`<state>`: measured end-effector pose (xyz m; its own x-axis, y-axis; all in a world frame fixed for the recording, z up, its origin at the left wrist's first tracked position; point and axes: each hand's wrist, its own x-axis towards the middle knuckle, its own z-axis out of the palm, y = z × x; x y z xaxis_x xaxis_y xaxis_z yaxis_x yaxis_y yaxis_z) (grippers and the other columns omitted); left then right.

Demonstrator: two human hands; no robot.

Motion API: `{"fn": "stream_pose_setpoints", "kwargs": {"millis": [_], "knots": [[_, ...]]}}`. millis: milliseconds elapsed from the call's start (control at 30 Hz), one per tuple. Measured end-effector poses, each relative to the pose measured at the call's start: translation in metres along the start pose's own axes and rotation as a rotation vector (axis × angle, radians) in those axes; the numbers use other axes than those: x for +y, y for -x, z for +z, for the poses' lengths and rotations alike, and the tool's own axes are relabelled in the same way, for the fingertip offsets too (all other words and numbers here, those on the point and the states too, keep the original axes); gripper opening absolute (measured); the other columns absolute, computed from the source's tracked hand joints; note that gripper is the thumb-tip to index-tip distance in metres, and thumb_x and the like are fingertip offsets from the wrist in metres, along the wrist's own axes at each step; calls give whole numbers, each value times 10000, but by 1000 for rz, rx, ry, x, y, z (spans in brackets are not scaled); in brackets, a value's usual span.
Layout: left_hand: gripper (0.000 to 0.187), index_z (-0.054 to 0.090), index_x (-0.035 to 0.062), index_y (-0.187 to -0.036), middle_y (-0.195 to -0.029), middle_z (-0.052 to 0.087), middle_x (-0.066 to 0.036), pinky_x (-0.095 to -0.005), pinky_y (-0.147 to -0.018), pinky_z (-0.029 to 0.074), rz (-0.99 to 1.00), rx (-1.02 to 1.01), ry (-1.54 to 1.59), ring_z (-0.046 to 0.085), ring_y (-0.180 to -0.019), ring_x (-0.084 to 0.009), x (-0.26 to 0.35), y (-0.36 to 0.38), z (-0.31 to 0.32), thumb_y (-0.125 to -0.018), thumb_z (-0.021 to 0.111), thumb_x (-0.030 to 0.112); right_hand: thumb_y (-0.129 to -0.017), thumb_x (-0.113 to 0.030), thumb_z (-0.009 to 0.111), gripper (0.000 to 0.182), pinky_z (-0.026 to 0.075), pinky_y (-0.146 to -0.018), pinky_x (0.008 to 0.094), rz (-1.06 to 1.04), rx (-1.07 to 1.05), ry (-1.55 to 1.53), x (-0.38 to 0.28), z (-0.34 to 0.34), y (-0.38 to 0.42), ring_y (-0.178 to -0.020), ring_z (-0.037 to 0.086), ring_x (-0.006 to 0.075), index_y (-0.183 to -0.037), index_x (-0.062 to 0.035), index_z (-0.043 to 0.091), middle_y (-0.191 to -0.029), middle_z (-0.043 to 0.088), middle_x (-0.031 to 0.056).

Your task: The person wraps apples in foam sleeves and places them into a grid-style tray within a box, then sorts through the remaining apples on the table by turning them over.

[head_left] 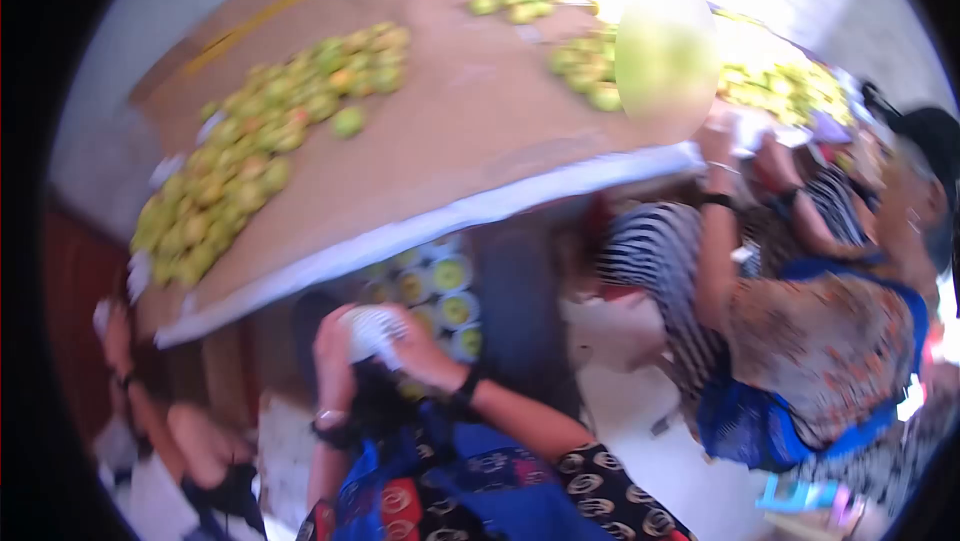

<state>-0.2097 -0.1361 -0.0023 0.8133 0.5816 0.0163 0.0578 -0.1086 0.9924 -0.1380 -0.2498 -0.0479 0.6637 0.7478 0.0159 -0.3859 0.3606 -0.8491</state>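
Note:
Close to my body, below the table edge, my left hand [337, 356] and my right hand [425, 349] are closed around a white wrapped bundle [371, 332] from its two sides. Its covering looks like a patterned foam net or paper; what is inside cannot be made out. Just beyond my hands, between my legs, several round green fruits [457, 310] sit in rows, each with a white wrapping around it. Dark bands show on both my wrists. The picture is blurred by motion.
A cardboard-covered table [450, 111] with a white front edge [440, 226] spans ahead. A long heap of yellow-green fruit [240, 161] lies left; more fruit [780, 86] lies far right. A co-worker [820, 341] sits right; another person's arm [150, 411] reaches in left.

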Motion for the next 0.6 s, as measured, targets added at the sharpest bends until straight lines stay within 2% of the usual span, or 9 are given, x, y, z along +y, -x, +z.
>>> {"fn": "stream_pose_setpoints", "kwargs": {"millis": [67,167,233,367,400,433,500,533,600], "knots": [[323,548,-9,-1065,-964,580,-87,-276,-788,433,42,43,-61,538,-884,-142,9,5,5,-915,405,238,-869,-53,480,335,513,-612,249,8,2,27,9,-1,-1,-767,564,116,-1196,-57,411,-997,532,61],[304,543,-14,-1062,-957,585,-72,-252,-782,432,-22,61,229,546,-873,-119,-4,8,0,-912,396,207,-865,-86,504,342,515,-632,245,86,-32,57,4,1,0,-815,574,119,-1195,-55,422,-1032,545,70],[342,515,-28,-1089,-1006,588,-106,-278,-820,449,-28,20,289,578,-903,-157,-13,12,-9,-911,392,238,-839,-95,546,376,506,-628,237,51,-125,29,19,-5,1,-838,575,119,-1189,-28,426,-1008,560,67],[372,510,-44,-1085,-1046,580,-118,-279,-846,436,-137,-33,480,569,-925,-158,-21,14,-13,-899,409,261,-801,-56,547,384,486,-689,250,223,-115,54,11,-4,3,-827,587,135,-1166,12,450,-996,587,65],[382,510,-44,-1087,-1052,579,-119,-282,-849,436,-146,-32,470,568,-935,-162,-24,13,-14,-901,404,271,-770,-57,560,336,486,-706,274,74,-86,281,18,-4,0,-808,602,141,-1096,17,520,-949,618,73],[392,510,-45,-1089,-1058,578,-121,-285,-852,436,-157,-34,456,566,-944,-167,-27,14,-14,-903,398,282,-744,-87,599,288,486,-671,289,36,-70,494,15,-4,-2,-778,613,142,-1015,10,576,-872,642,77],[340,508,-25,-1104,-1029,582,-106,-285,-841,444,-192,-31,601,568,-934,-159,-46,13,-13,-921,386,234,-722,-131,645,272,481,-640,299,42,-26,776,5,-3,-2,-759,621,152,-961,-6,608,-826,650,80],[371,497,-19,-1120,-1030,583,-105,-303,-846,446,-278,-47,700,566,-947,-177,-51,13,-13,-922,377,271,-722,-131,645,272,481,-640,299,44,-26,778,0,-1,-2,-759,621,152,-961,-6,608,-826,650,80],[411,475,0,-1153,-1011,587,-102,-338,-852,451,-398,-34,855,566,-958,-201,-62,13,-14,-928,352,321,-694,-152,695,379,476,-625,289,-158,-77,986,-6,3,-4,-707,608,150,-1029,-16,582,-817,635,73]]}}
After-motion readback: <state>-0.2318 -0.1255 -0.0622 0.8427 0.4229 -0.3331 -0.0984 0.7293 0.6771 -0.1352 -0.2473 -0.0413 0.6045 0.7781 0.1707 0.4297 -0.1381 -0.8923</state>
